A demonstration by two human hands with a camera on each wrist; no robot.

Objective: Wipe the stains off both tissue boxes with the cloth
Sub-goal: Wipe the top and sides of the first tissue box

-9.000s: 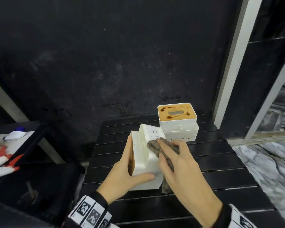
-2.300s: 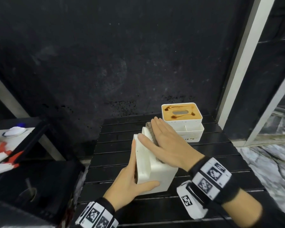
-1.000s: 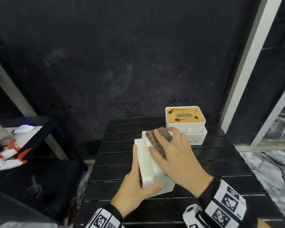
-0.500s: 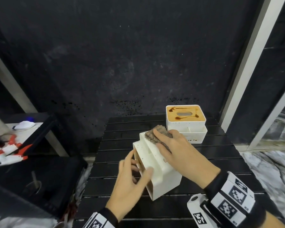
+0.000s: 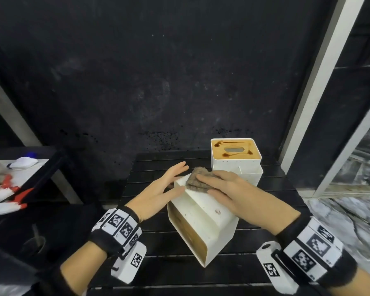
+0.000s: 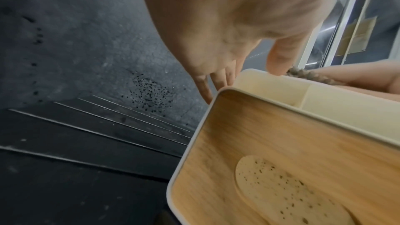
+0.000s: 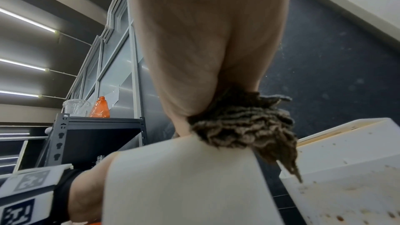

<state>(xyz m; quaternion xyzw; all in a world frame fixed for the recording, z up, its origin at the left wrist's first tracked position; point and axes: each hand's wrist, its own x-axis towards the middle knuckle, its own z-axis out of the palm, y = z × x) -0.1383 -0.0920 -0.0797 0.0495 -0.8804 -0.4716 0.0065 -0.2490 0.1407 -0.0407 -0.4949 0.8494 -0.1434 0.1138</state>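
A white tissue box [image 5: 203,221] lies tipped on the black slatted table [image 5: 158,242], its wooden lid [image 6: 281,160] facing lower left. My right hand [image 5: 220,184] presses a brown-grey cloth [image 5: 198,179] flat onto the box's raised far end. In the right wrist view the cloth [image 7: 242,126] bunches under my palm on the box's edge [image 7: 184,177]. My left hand [image 5: 175,178] has straight fingers and touches the box's far left end. Behind stands the second box [image 5: 235,154], upright, with dark brown stains on its orange-brown lid.
A dark speckled wall rises right behind the table. A black shelf at the left carries red-and-white items [image 5: 4,195]. A white post [image 5: 308,92] and marble floor [image 5: 350,210] lie to the right. A black rack holds an orange bottle [image 7: 100,107].
The near box has been turned and tipped, its lid now facing lower left. My left hand released the near side and moved to the far end. My right hand stays on the cloth.
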